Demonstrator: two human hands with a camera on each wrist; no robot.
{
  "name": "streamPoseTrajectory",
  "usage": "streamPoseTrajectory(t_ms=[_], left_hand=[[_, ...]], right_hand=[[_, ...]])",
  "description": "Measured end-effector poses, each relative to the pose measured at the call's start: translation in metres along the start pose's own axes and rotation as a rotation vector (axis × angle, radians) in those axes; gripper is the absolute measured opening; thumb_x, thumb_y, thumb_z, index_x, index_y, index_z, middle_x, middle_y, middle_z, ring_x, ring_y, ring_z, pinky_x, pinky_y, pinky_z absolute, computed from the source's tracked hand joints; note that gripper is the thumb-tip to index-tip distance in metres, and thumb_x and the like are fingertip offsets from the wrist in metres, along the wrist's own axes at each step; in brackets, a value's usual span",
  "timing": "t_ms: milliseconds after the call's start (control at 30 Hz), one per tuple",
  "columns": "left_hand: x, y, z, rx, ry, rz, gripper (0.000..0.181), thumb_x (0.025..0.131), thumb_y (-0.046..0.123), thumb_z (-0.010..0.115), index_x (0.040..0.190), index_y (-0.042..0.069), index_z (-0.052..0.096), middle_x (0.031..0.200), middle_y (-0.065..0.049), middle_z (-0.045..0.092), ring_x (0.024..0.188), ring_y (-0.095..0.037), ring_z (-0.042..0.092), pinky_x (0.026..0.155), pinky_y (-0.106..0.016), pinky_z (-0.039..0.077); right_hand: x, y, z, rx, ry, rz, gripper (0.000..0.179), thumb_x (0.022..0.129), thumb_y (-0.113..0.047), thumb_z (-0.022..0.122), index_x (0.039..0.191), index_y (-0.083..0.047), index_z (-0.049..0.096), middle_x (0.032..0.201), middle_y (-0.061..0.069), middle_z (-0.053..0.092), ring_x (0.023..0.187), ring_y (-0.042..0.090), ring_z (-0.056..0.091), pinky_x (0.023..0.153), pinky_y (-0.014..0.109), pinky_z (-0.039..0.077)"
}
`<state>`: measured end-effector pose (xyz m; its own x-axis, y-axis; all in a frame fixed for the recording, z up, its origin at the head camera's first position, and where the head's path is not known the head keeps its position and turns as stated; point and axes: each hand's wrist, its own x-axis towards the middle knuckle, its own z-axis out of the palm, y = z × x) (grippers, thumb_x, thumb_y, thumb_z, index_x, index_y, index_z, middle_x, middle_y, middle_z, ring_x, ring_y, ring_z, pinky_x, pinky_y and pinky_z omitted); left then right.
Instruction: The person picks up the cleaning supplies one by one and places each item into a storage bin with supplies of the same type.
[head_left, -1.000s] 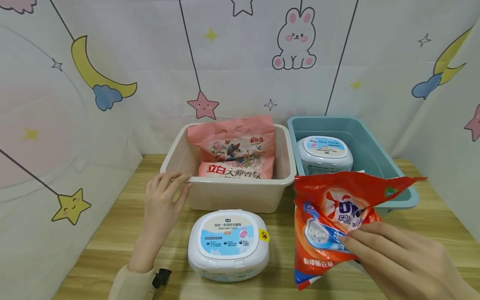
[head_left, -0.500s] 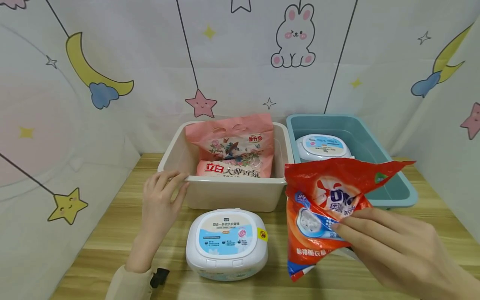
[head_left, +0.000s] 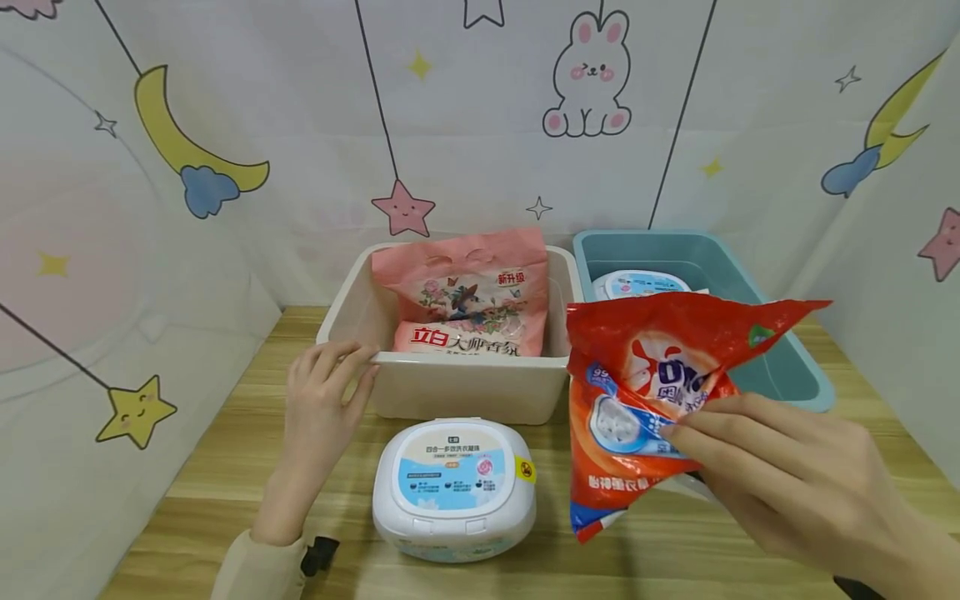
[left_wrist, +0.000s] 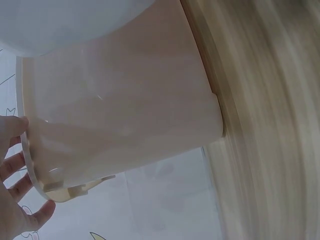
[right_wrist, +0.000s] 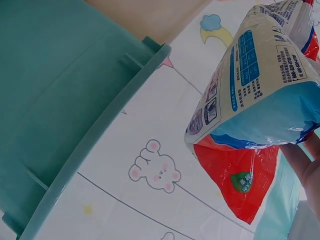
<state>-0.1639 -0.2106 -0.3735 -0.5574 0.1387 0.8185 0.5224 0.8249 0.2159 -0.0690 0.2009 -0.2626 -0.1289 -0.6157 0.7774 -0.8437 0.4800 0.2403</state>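
My right hand [head_left: 802,475] holds a red bag of laundry detergent [head_left: 637,350] by its right side, raised over the table in front of the blue-green bin [head_left: 810,367]. The right wrist view shows the bag's printed back [right_wrist: 255,65]. My left hand [head_left: 322,408] grips the front left corner of the cream bin's rim, fingers over the edge. In the left wrist view, its fingers [left_wrist: 20,187] touch that rim. A pink detergent bag [head_left: 480,292] stands in the cream bin [head_left: 472,392]. The red bag partly hides a white tub [head_left: 637,283] inside the blue-green bin.
Another white lidded tub of laundry pods [head_left: 453,492] sits on the wooden table [head_left: 217,475] in front of the cream bin. The two bins stand side by side against a patterned white curtain [head_left: 465,108].
The red bag has risen and shifted slightly left in my right hand, covering more of the tub in the blue-green bin. My left hand has stayed on the cream bin's rim.
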Motion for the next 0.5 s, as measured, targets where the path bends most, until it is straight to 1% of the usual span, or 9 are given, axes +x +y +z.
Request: streamPoseTrajectory(t_ms=[133, 200, 267, 367, 400, 500], left_hand=[[0.0, 0.001, 0.001, -0.003, 0.0, -0.002, 0.02, 0.082, 0.011, 0.073, 0.102, 0.006, 0.071, 0.1, -0.015, 0.065, 0.1, -0.036, 0.054, 0.088, -0.053, 0.039], [0.0, 0.001, 0.001, -0.005, 0.002, -0.003, 0.02, 0.082, 0.011, 0.073, 0.102, 0.006, 0.071, 0.1, -0.015, 0.065, 0.1, -0.036, 0.054, 0.089, -0.053, 0.039], [0.0, 0.001, 0.001, -0.003, 0.0, -0.003, 0.02, 0.082, 0.012, 0.073, 0.102, 0.006, 0.071, 0.101, -0.015, 0.065, 0.1, -0.036, 0.054, 0.089, -0.054, 0.039], [0.0, 0.0, 0.001, 0.0, -0.004, -0.006, 0.02, 0.083, 0.012, 0.073, 0.102, 0.005, 0.071, 0.101, -0.015, 0.065, 0.101, -0.036, 0.053, 0.089, -0.054, 0.038], [0.0, 0.0, 0.0, 0.001, -0.006, -0.006, 0.02, 0.083, 0.011, 0.073, 0.102, 0.005, 0.071, 0.101, -0.016, 0.065, 0.101, -0.036, 0.053, 0.089, -0.054, 0.038], [-0.001, 0.0, 0.0, 0.001, -0.008, -0.006, 0.02, 0.083, 0.01, 0.073, 0.102, 0.005, 0.071, 0.102, -0.016, 0.065, 0.101, -0.036, 0.053, 0.09, -0.054, 0.038]], right_hand=[[0.002, 0.004, 0.001, 0.037, 0.03, 0.006, 0.031, 0.096, -0.031, 0.054, 0.091, -0.01, 0.076, 0.08, 0.003, 0.073, 0.068, 0.017, 0.062, 0.073, 0.017, 0.053], [0.004, 0.004, 0.001, 0.041, 0.026, 0.009, 0.031, 0.096, -0.031, 0.054, 0.092, -0.01, 0.076, 0.08, 0.003, 0.073, 0.068, 0.017, 0.062, 0.069, 0.019, 0.053], [0.006, 0.004, 0.0, 0.037, 0.017, 0.015, 0.032, 0.097, -0.033, 0.054, 0.092, -0.01, 0.076, 0.08, 0.003, 0.073, 0.068, 0.016, 0.062, 0.068, 0.019, 0.053], [0.009, 0.005, 0.001, 0.042, 0.03, 0.011, 0.031, 0.096, -0.031, 0.054, 0.092, -0.01, 0.076, 0.08, 0.003, 0.073, 0.068, 0.016, 0.062, 0.062, 0.023, 0.052], [0.01, 0.006, 0.003, 0.048, 0.044, 0.006, 0.03, 0.096, -0.03, 0.055, 0.091, -0.009, 0.076, 0.08, 0.004, 0.073, 0.068, 0.017, 0.062, 0.062, 0.024, 0.052], [0.011, 0.008, 0.004, 0.049, 0.053, 0.008, 0.03, 0.096, -0.029, 0.055, 0.092, -0.009, 0.076, 0.08, 0.004, 0.072, 0.068, 0.017, 0.061, 0.062, 0.025, 0.051]])
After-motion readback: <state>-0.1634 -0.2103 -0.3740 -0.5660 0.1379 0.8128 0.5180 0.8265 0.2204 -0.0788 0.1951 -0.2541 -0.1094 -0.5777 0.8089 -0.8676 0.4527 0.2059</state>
